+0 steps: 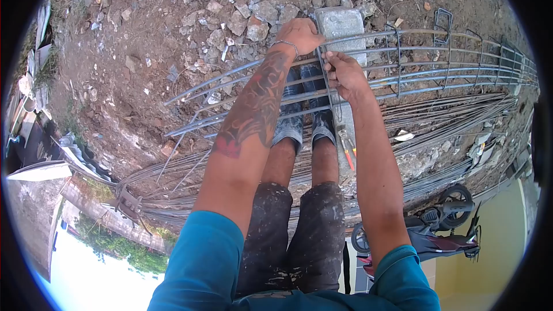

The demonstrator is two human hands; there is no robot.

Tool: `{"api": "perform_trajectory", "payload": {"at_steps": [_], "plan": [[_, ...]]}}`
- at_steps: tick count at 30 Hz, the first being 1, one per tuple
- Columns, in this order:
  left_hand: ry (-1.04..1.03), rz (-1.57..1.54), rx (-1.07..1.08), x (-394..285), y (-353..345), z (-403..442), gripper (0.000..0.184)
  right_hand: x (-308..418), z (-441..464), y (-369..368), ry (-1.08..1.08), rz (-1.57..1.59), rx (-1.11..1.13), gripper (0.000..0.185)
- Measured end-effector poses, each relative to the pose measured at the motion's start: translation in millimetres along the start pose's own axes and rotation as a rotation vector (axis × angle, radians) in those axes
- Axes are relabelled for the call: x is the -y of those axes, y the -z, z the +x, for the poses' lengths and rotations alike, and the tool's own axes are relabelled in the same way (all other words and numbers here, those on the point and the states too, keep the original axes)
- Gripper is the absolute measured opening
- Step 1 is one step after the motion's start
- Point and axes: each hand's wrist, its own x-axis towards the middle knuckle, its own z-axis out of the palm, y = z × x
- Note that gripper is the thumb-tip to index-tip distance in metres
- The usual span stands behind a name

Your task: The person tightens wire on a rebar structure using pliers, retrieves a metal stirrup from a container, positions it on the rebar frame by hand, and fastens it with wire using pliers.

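A long cage of steel reinforcing bars (426, 52) runs across the view, with square stirrups (398, 63) around the bars to the right. My left hand (302, 34) is closed at the top corner of a rebar stirrup (330, 89), over the upper bar. Just below and to the right, my right hand (345, 75) has its fingers curled in a pinch beside that same stirrup; what lies between the fingertips is too small to make out. Pincers with red handles (348, 154) rest below the right hand, near my legs.
A pale concrete block (341, 23) lies under the cage. Loose bars (455, 112) are bundled on the ground nearer me. A spare stirrup (442, 25) stands at the upper right. Broken stones (259, 26) cover the soil. A motorcycle (432, 236) is parked at the lower right.
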Motion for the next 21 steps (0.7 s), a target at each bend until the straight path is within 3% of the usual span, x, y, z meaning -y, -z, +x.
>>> {"api": "perform_trajectory", "payload": {"at_steps": [1, 7, 10, 11, 13, 14, 17, 21], "plan": [[-0.01, -0.047, 0.135, 2.5, 0.7, 5.8, 0.036, -0.1, 0.1, -0.5, -0.006, -0.009, 0.009, 0.018], [-0.129, 0.02, 0.319, 5.1, 1.5, 24.2, 0.029, -3.0, 0.9, 0.7, 0.054, -0.028, -0.009, 0.019], [-0.127, -0.139, 0.367, 7.1, 7.1, 19.8, 0.033, -8.0, 7.7, -1.2, 0.173, -0.308, -0.12, 0.029], [-0.124, -0.135, 0.365, 6.8, 8.3, 21.5, 0.033, -9.7, 8.6, -0.7, 0.174, -0.307, -0.115, 0.029], [-0.122, -0.046, 0.353, 6.5, 7.9, 20.8, 0.032, -18.7, 1.0, -1.8, 0.425, -0.704, -0.329, 0.028], [-0.132, -0.027, 0.296, 5.2, 8.2, 18.6, 0.031, -13.2, -13.9, -6.3, 0.434, -0.825, -0.422, 0.023], [-0.188, 0.02, 0.209, 5.8, 5.4, 19.3, 0.03, -6.5, -33.0, -6.0, 0.461, -0.975, -0.421, 0.021], [-0.148, -0.106, 0.032, 2.4, 7.3, 9.6, 0.028, -17.3, -10.4, -3.0, 0.704, -0.941, -0.479, 0.017]]}}
